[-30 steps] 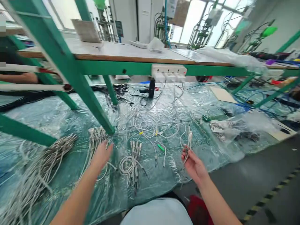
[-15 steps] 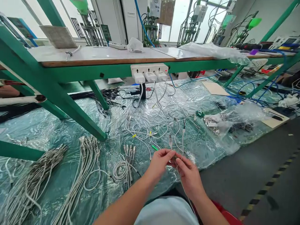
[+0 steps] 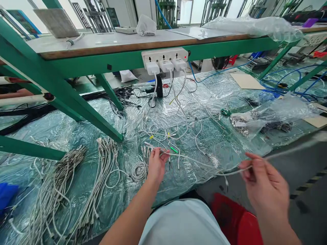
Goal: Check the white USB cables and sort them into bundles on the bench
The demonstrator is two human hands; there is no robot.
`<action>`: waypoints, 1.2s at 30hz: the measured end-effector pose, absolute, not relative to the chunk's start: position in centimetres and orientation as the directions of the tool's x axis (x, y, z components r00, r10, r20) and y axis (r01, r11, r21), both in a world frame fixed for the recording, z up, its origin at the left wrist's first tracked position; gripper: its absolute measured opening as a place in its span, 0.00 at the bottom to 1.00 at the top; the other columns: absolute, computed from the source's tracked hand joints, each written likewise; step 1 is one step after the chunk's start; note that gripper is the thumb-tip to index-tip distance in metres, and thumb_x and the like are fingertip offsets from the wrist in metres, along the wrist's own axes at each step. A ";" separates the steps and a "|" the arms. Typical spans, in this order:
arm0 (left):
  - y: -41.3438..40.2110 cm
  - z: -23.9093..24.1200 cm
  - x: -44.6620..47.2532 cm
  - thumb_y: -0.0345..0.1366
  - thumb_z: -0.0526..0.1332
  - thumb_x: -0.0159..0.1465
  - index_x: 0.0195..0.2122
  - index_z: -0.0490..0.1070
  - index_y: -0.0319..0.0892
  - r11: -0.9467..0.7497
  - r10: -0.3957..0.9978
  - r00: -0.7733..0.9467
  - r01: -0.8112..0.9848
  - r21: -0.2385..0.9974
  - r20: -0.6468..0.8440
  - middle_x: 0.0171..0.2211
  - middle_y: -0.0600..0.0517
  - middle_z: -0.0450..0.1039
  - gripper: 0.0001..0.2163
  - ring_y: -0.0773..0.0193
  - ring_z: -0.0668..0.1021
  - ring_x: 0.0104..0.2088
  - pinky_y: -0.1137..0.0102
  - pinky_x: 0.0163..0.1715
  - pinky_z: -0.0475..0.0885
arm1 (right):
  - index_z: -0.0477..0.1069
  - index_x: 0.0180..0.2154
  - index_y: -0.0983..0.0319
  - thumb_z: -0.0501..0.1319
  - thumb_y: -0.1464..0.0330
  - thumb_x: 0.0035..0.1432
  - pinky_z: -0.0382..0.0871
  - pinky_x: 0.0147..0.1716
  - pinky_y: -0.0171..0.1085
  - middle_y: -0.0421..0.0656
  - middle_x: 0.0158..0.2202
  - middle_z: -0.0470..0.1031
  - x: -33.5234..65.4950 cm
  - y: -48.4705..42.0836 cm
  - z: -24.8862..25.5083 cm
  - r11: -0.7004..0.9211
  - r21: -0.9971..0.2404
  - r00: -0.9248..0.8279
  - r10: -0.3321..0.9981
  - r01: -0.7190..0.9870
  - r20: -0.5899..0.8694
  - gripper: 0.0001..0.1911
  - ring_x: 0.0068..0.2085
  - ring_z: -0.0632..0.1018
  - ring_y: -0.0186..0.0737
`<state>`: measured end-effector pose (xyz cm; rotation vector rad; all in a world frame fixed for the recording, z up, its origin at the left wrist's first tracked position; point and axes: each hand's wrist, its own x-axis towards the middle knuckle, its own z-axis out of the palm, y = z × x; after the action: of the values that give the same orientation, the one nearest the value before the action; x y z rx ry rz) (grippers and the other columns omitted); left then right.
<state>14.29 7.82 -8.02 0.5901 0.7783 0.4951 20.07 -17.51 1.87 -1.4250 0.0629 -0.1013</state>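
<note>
Clear plastic sheeting [image 3: 224, 149] covers the work surface below a green-framed desk [image 3: 102, 46], with a white power strip [image 3: 165, 54] at the upper middle of the frame. The hands have drawn apart: a white cable [image 3: 194, 160] now runs between them across the lower middle. The left hand [image 3: 156, 165] pinches it near its connector, thumb pressed against the fingers. The right hand [image 3: 264, 180] curls around it, fingers apparently closed (that hand is blurred). Bundled white cables [image 3: 107, 153] lie at the lower left.
</note>
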 end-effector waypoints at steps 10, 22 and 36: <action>6.2 -13.6 8.8 0.36 0.64 0.59 0.34 0.70 0.37 0.845 0.450 0.602 -0.050 0.532 -0.660 0.16 0.61 0.59 0.08 0.75 0.61 0.14 0.74 0.21 0.67 | 0.75 0.34 0.64 0.69 0.61 0.48 0.70 0.26 0.37 0.43 0.28 0.76 19.8 -18.7 -0.2 0.336 -0.939 0.964 -0.216 -0.073 -0.153 0.14 0.25 0.73 0.35; 2.0 -12.9 8.3 0.36 0.62 0.62 0.43 0.71 0.30 0.876 0.006 0.685 0.347 0.334 -0.728 0.35 0.41 0.77 0.13 0.63 0.79 0.28 0.70 0.28 0.73 | 0.76 0.33 0.61 0.72 0.65 0.45 0.71 0.22 0.28 0.39 0.26 0.73 19.5 -16.6 1.9 0.601 -0.753 0.952 0.041 -0.267 -0.304 0.12 0.24 0.70 0.29; 0.1 -12.4 9.8 0.31 0.55 0.66 0.37 0.67 0.32 0.909 -0.122 0.554 0.395 0.131 -0.824 0.31 0.41 0.76 0.06 0.56 0.81 0.33 0.68 0.30 0.76 | 0.75 0.39 0.61 0.61 0.59 0.60 0.64 0.28 0.32 0.41 0.23 0.71 14.5 -17.5 -1.7 0.327 -0.804 0.829 0.455 -0.497 -0.327 0.12 0.26 0.71 0.33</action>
<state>9.82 0.12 -12.40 0.3187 0.9379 -0.3114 14.54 -17.52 -1.75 -1.0691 0.0445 0.6231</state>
